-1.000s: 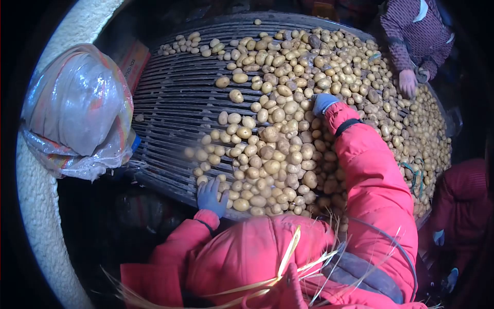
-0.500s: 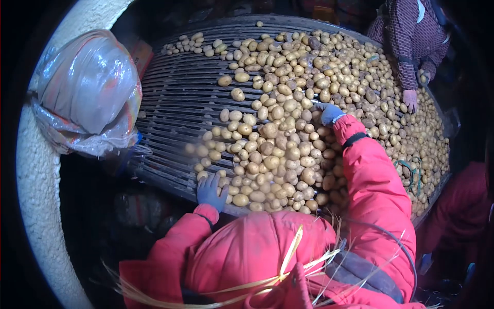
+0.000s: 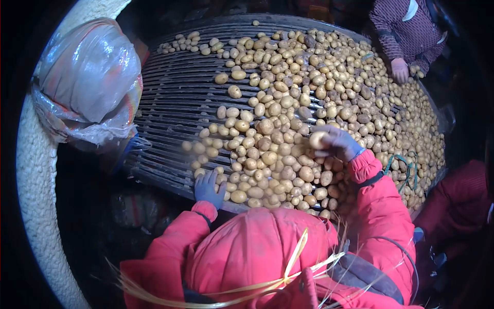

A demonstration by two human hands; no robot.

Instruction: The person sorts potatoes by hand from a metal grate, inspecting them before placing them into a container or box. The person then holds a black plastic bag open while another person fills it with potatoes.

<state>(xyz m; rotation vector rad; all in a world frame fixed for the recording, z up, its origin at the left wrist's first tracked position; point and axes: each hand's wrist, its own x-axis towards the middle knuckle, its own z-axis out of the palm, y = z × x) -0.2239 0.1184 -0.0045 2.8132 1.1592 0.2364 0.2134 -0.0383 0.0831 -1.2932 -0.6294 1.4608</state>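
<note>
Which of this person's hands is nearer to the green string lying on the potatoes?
Right. The right hand, holding a potato, is to the left of the green string. The left hand rests by the near edge of the slatted table, much farther left.

Single head cam, worn by the person, faces fwd & steeply down. V. wide lens: bed edges bow, dark rounded border at frame corners. Wearer's jacket (image 3: 257,252) fills bottom ctr, v. close; left hand (image 3: 210,189) lower left of ctr, right hand (image 3: 334,143) right of ctr, mid-range; slatted bed (image 3: 175,103) spans mid frame, far edge nr top.
</note>
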